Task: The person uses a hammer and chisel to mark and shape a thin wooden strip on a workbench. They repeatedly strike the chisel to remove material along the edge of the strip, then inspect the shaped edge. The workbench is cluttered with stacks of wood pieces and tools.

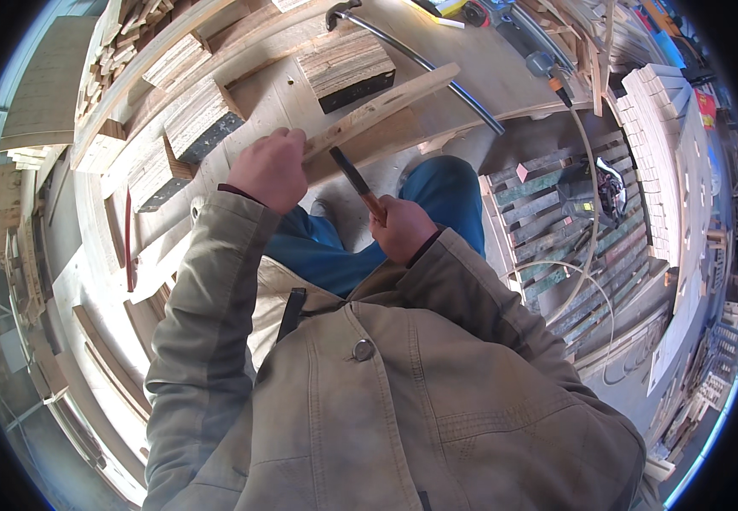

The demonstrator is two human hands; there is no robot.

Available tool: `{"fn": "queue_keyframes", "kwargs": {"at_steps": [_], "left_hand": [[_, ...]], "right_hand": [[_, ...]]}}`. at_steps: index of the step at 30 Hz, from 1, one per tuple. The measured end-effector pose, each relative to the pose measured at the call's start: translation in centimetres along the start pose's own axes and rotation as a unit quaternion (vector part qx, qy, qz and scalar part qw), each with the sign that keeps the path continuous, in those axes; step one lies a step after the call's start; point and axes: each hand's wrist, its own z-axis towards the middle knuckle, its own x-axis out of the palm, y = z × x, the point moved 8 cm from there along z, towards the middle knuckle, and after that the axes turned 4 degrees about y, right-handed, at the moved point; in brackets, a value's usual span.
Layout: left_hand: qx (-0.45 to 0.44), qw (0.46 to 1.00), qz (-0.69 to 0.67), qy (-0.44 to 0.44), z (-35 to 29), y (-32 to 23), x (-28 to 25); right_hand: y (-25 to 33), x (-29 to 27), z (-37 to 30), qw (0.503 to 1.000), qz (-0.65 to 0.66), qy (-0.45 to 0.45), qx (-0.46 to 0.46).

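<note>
My left hand (268,170) is a closed fist round the near end of a pale wooden strip (390,106). The strip slants up to the right, and its far end crosses over a shiny metal shaft. What the fingers cover is hidden. Close to the right, my right hand (404,230) grips the brown handle of a hand tool with a narrow dark end (352,173). That dark end points up and left toward the strip, apart from my left hand. Its exact kind is hard to make out.
Thick laminated wood blocks (347,68) sit on the wooden bench frame beyond my hands. A claw-headed tool with a shiny shaft (420,60) lies at the top. To the right are a slatted pallet (539,213), a hanging cable (594,213) and stacked boards (654,162).
</note>
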Motion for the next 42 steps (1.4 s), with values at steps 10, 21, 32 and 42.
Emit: {"fn": "queue_keyframes", "kwargs": {"at_steps": [10,21,32,42], "left_hand": [[0.042,0.995,-0.082,-0.045,0.1,-0.5,-1.3],[-0.019,0.999,0.015,-0.043,0.2,-0.9,-1.7],[-0.019,0.998,0.027,-0.049,0.5,-1.0,-1.9],[-0.029,0.998,0.040,-0.037,0.7,-0.7,-1.7]], "right_hand": [[-1.1,0.8,-0.8,0.998,0.019,0.049,0.022],[-1.5,0.8,-0.9,0.996,0.022,0.073,0.042],[-2.3,1.1,-1.1,0.998,0.044,0.039,0.008],[-2.7,1.2,-0.8,0.998,0.047,0.046,0.018]]}}
